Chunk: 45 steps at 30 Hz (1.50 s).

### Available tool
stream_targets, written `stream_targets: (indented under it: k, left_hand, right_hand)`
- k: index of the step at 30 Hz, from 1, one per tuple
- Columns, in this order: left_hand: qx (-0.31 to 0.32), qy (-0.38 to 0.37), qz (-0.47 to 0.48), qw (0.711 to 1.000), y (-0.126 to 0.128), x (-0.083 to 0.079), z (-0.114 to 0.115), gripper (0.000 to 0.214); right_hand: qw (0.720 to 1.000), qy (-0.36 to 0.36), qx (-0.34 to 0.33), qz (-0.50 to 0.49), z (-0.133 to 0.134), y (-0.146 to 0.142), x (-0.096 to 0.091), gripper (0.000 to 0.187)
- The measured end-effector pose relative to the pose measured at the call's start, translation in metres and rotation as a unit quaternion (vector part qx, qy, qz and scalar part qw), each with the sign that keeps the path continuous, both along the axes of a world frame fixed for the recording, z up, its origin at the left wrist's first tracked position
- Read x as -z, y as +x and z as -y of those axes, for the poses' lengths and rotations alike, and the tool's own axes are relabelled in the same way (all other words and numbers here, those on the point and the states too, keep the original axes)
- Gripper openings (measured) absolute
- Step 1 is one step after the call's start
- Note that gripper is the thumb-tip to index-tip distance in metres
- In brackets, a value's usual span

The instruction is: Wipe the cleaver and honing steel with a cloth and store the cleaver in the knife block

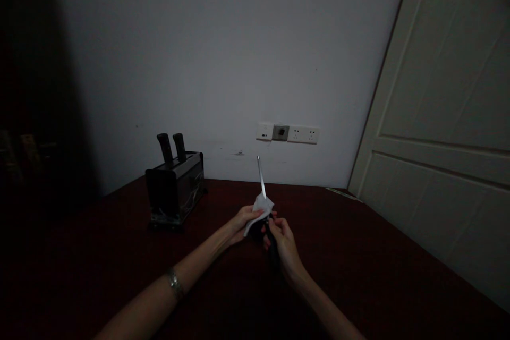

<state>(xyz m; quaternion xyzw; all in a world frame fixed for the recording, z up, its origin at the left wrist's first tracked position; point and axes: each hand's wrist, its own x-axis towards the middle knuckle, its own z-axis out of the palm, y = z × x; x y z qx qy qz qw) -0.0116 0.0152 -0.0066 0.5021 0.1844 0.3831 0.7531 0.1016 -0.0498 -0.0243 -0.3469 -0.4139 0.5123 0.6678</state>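
Note:
My right hand (281, 241) grips the dark handle of a knife (261, 176) whose thin blade points straight up, away from me. My left hand (244, 221) pinches a crumpled white tissue (260, 209) against the base of the blade, just above the handle. Both hands meet over the middle of a dark red table (358, 255). A thin bracelet sits on my left wrist.
A dark knife block (175, 187) with two black handles sticking out stands on the table at the back left. A white socket strip (287, 133) is on the wall behind. A pale door (446, 117) fills the right side. The left edge is in deep shadow.

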Motion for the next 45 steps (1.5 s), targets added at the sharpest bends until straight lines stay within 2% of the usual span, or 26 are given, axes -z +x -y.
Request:
stream_targets:
  k: [5, 12, 20, 27, 33, 39, 45]
  left_hand:
    - [0.024, 0.011, -0.049, 0.998, -0.001, -0.005, 0.005, 0.037]
    - [-0.031, 0.023, -0.148, 0.988, -0.002, -0.015, 0.006, 0.024]
    - [-0.121, 0.059, -0.137, 0.981, 0.014, -0.009, 0.013, 0.02]
    - [-0.168, 0.058, -0.128, 0.976, 0.024, -0.014, 0.013, 0.018]
    - [-0.196, 0.06, -0.122, 0.971, 0.029, -0.02, -0.004, 0.013]
    - [-0.248, 0.056, -0.118, 0.96, 0.025, -0.039, -0.036, 0.011]
    - [-0.288, 0.04, -0.126, 0.949, 0.015, -0.058, -0.067, 0.014]
  right_hand:
    - [1.0, 0.002, 0.022, 0.006, -0.003, -0.001, 0.006, 0.041]
    - [0.998, 0.002, 0.052, 0.03, 0.001, -0.006, 0.006, 0.045]
    - [0.998, -0.019, 0.056, 0.035, 0.003, -0.007, 0.006, 0.047]
    - [0.996, -0.009, 0.072, 0.053, 0.003, -0.006, 0.006, 0.045]
    - [0.996, -0.003, 0.075, 0.049, 0.003, -0.005, 0.005, 0.041]
    - [0.998, -0.022, 0.05, 0.036, 0.005, -0.014, 0.011, 0.041]
    - [0.998, -0.04, 0.041, 0.03, 0.013, -0.023, 0.009, 0.046]
